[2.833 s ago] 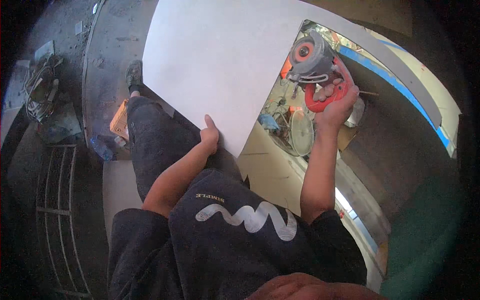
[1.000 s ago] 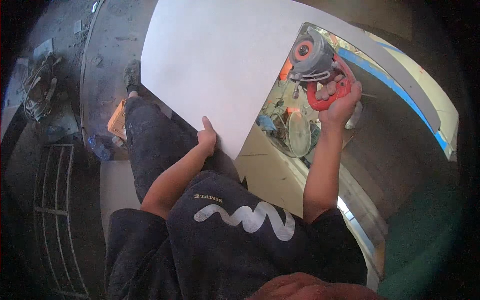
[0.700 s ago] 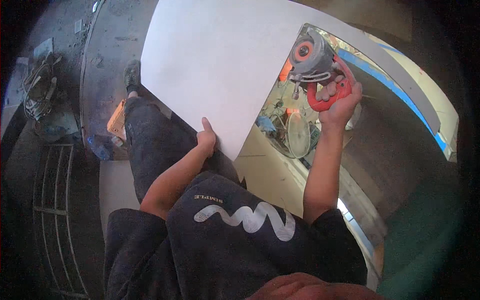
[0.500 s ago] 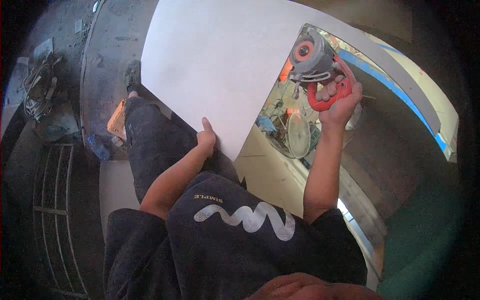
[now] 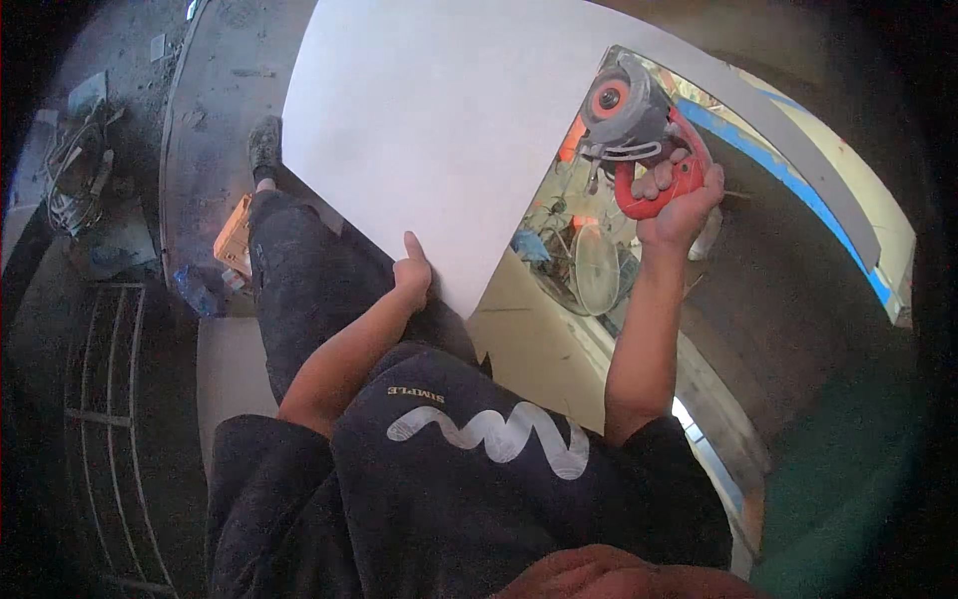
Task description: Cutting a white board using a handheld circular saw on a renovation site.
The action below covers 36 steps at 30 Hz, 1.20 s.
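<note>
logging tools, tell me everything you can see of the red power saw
The power saw has a grey, metal-looking guard, an orange ring with a dark hub, a curved slotted bracket and a red, plastic-looking loop handle. The right hand grips it, fingers through the loop, guard end forward. It appears beside a straight edge of the white sheet; contact is unclear.

My left forearm (image 5: 344, 357) slants forward and inward, my left hand (image 5: 414, 280) low in front of me, thumb (image 5: 412, 246) pointing ahead (its fingers are hidden from me). My right forearm (image 5: 647, 334) reaches nearly straight forward, the right hand (image 5: 683, 213) clenched, knuckles (image 5: 659, 180) bent inward.
</note>
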Motion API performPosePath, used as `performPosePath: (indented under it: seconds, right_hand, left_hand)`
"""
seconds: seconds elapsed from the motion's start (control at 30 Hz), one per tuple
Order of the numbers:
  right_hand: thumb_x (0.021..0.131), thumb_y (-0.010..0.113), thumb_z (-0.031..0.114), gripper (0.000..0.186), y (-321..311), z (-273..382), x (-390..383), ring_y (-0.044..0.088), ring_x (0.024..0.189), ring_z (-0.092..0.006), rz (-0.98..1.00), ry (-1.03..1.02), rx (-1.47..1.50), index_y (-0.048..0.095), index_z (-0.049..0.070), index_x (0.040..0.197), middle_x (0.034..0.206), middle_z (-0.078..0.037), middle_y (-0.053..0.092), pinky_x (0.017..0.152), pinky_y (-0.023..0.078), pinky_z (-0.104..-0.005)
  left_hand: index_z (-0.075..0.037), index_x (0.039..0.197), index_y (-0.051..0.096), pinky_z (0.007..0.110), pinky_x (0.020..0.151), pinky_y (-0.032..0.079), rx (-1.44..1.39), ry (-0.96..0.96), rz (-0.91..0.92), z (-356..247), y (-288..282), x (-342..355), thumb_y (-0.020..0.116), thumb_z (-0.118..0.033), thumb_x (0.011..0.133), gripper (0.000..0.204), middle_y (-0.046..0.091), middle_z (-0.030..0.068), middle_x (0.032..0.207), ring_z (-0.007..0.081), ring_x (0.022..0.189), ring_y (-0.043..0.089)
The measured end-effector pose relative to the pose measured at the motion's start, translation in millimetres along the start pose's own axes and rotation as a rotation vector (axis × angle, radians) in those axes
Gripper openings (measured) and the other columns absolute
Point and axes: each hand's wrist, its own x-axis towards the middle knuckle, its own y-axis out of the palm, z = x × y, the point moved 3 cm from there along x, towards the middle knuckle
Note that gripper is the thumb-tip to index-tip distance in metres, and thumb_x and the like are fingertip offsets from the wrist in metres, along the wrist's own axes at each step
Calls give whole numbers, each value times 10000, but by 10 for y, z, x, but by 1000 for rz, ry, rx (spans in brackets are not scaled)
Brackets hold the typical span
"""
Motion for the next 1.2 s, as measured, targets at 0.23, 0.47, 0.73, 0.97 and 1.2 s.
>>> performPosePath:
  seconds: [0.23, 0.47, 0.73, 0.97, 1.2]
  right_hand:
    - [995, 295, 511, 618, 6, -5, 8, 389, 492, -76, 34, 14, -37, 602, 27, 1225, 624, 34, 415, 413, 355, -242]
    - [995, 302, 408, 565, -103, -56, 52, 350, 465, -84, 10, 46, -1, 617, 46, 1293, 619, 37, 386, 418, 348, -247]
    - [984, 308, 510, 599, 30, -44, -5, 376, 509, -78, 12, 6, -26, 607, 27, 1172, 629, 33, 408, 414, 329, -245]
    - [978, 334, 503, 631, -115, -69, 53, 381, 522, -70, 67, 6, -56, 590, 10, 1279, 668, 34, 410, 414, 338, -237]
    - [978, 338, 512, 635, -50, -46, 1, 370, 507, -66, 15, -36, -117, 585, 11, 1280, 663, 38, 410, 414, 338, -236]
  left_hand:
    - [215, 1267, 511, 428, 845, 519, 96, -7, 20, 111, 5, 182, 296, -793, 933, 1083, 651, 272, 1182, 345, 995, 658]
    - [227, 1251, 511, 438, 857, 516, 120, 1, -38, -53, -3, -53, 286, -808, 922, 1109, 658, 291, 1141, 359, 1010, 658]
    - [235, 1300, 453, 434, 959, 475, 25, -41, 65, 69, -1, 101, 275, -827, 908, 1145, 611, 311, 1240, 370, 1128, 611]
    - [172, 1222, 577, 428, 793, 518, 99, 43, -87, 129, 54, 194, 266, -831, 907, 1097, 688, 219, 1026, 321, 911, 662]
    - [226, 1288, 480, 430, 990, 466, 55, -104, 108, 93, 53, 168, 287, -779, 944, 1079, 594, 323, 1284, 380, 1199, 589]
